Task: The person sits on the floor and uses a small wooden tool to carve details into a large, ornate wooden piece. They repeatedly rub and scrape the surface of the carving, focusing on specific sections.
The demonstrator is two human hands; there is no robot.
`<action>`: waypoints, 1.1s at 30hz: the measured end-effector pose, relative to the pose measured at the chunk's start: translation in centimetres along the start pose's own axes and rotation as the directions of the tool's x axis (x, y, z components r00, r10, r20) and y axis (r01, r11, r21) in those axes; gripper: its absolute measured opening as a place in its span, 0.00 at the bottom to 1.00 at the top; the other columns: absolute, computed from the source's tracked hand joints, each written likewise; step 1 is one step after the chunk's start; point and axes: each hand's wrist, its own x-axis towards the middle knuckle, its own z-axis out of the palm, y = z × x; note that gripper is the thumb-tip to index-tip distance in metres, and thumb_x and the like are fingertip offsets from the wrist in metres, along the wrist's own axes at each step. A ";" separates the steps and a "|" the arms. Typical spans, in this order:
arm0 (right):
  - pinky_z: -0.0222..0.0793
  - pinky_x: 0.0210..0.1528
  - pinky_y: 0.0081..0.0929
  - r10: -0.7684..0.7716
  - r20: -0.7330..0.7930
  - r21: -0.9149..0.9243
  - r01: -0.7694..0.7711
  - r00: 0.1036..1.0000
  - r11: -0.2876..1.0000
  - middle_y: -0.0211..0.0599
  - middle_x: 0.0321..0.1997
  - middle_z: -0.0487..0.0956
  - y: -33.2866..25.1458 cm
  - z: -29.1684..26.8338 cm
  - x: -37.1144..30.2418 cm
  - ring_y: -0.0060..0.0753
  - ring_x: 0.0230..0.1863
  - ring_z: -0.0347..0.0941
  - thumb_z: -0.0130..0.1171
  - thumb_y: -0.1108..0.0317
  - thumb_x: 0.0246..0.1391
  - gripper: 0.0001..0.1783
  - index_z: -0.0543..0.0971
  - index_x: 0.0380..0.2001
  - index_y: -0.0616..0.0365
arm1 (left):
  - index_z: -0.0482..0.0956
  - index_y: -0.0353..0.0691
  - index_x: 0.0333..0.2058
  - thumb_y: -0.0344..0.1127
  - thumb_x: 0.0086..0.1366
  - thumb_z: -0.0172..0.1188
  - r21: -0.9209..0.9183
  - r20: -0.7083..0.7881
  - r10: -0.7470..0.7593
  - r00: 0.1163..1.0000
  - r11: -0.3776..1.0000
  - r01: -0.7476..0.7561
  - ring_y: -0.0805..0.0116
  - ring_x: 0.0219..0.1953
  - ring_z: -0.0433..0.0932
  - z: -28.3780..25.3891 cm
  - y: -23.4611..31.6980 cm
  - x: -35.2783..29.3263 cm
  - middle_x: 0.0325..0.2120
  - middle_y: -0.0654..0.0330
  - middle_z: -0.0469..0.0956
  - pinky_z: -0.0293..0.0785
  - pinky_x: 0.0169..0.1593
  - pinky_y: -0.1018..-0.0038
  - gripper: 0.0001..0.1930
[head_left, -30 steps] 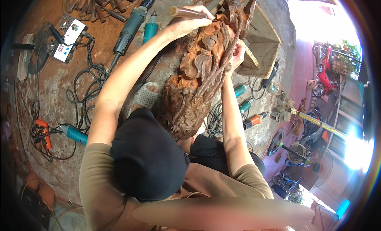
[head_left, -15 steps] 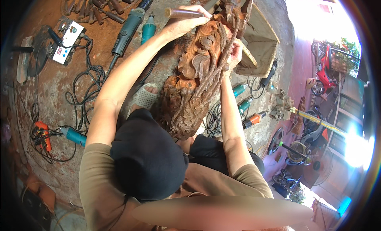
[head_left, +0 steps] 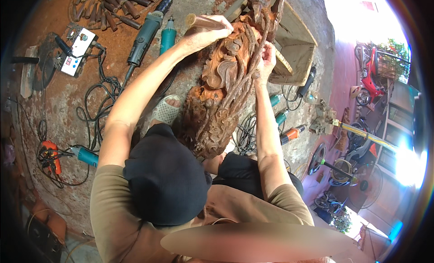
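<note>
A tall brown wood carving (head_left: pixel 225 75), cut with deep scrolls and long stems, stands between my arms. My left hand (head_left: pixel 205 37) is closed around the wooden handle of a carving chisel (head_left: pixel 205 22) at the carving's upper left side. The handle's butt points left; the tool's working end is hidden at my fingertips. On the opposite side, my right hand (head_left: pixel 266 64) grips the carving's right edge with bent fingers, partly hidden behind the stems.
Wooden-handled tools (head_left: pixel 108 10) lie at the upper left. Beside them are a large green power tool (head_left: pixel 145 37), a teal one (head_left: pixel 168 36) and a white control box (head_left: pixel 79 50). A wooden box (head_left: pixel 300 59) stands right of the carving. An orange-ended tool (head_left: pixel 291 134) and cables lie nearby.
My left hand has shifted a little left and down along with the chisel, whose handle now slopes more. My right hand keeps its hold on the carving.
</note>
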 end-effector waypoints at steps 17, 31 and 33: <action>0.76 0.38 0.38 -0.120 0.829 -0.439 0.769 0.546 0.464 0.43 0.43 0.81 -4.2 -5.2 6.6 0.49 0.38 0.79 0.52 0.74 0.52 0.24 0.75 0.54 0.44 | 0.82 0.37 0.39 0.33 0.65 0.62 -0.063 0.085 -0.030 0.996 0.997 0.035 0.77 0.41 0.78 0.1 0.2 0.1 0.37 0.63 0.82 0.74 0.48 0.75 0.08; 0.74 0.44 0.43 0.015 0.850 -0.458 0.724 0.527 0.515 0.46 0.42 0.78 -5.8 -5.7 5.9 0.54 0.44 0.75 0.52 0.79 0.47 0.19 0.75 0.45 0.54 | 0.82 0.37 0.39 0.33 0.65 0.62 -0.222 -0.004 0.010 1.000 0.975 -0.011 0.74 0.43 0.79 1.0 0.8 1.4 0.37 0.62 0.83 0.74 0.49 0.76 0.07; 0.73 0.44 0.42 0.040 0.841 -0.470 0.691 0.540 0.550 0.45 0.43 0.77 -6.2 -5.5 6.0 0.53 0.44 0.75 0.53 0.78 0.49 0.18 0.75 0.45 0.54 | 0.83 0.39 0.37 0.35 0.65 0.62 -0.126 -0.068 0.053 0.996 0.990 -0.061 0.77 0.40 0.78 1.4 0.8 1.7 0.35 0.65 0.82 0.74 0.46 0.77 0.07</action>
